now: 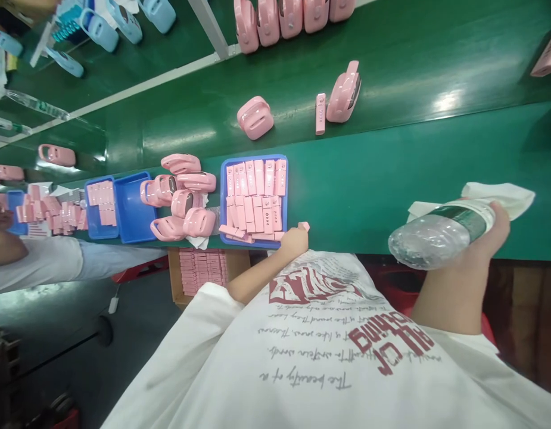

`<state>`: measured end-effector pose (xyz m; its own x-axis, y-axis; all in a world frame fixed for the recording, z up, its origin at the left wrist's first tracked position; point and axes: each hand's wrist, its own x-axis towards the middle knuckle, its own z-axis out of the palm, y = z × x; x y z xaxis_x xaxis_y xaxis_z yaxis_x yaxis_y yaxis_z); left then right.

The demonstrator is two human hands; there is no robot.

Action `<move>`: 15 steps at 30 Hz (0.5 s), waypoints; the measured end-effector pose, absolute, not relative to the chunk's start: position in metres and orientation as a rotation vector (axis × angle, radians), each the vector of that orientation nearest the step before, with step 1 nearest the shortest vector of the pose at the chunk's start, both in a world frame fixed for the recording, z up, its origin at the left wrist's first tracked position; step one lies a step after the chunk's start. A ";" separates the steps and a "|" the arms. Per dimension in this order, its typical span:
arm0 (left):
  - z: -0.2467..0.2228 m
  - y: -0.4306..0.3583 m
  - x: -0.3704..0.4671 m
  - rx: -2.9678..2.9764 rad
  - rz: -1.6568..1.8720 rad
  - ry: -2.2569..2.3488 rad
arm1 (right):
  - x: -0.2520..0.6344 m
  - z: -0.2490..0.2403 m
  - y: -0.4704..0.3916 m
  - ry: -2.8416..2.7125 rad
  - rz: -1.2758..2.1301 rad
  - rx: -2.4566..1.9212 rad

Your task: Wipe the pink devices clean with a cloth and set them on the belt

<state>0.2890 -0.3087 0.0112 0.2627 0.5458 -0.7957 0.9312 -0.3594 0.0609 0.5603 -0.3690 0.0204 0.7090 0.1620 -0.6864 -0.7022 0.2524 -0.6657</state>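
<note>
My left hand [295, 242] is closed at the table's front edge, beside the lower right corner of a blue tray [254, 157]. From its fingers pokes the end of a small pink piece [305, 226]; the rest of that piece is hidden. Rows of pink rectangular pieces [258, 205] fill the tray, some with a line of small dark marks. My right hand [498, 226] is wrapped round a clear plastic bottle [436, 238] with a green label, tilted above the right side of the table. White tissue [503, 193] shows behind the bottle.
Pink handled devices [199, 221] are piled left of the tray. Farther back stand a lone pink device [255, 118] and another [344, 95] beside an upright pink piece [320, 114]. A cardboard box [237, 267] of pink pieces sits below the edge. A co-worker's arm [34, 262] reaches in at left.
</note>
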 end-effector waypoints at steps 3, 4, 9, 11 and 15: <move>0.024 -0.303 0.293 2.026 -0.951 1.308 | 0.564 0.013 -0.372 0.521 0.705 -1.161; 0.026 -0.302 0.294 2.029 -0.959 1.299 | 0.564 0.012 -0.373 0.489 0.723 -1.150; 0.014 -0.301 0.301 2.019 -1.040 1.245 | 0.557 0.017 -0.372 0.528 0.654 -1.131; 0.007 -0.303 0.305 2.016 -1.056 1.233 | 0.555 0.019 -0.372 0.547 0.679 -1.132; 0.000 -0.308 0.320 1.992 -1.085 1.211 | 0.554 0.018 -0.376 0.509 0.703 -1.151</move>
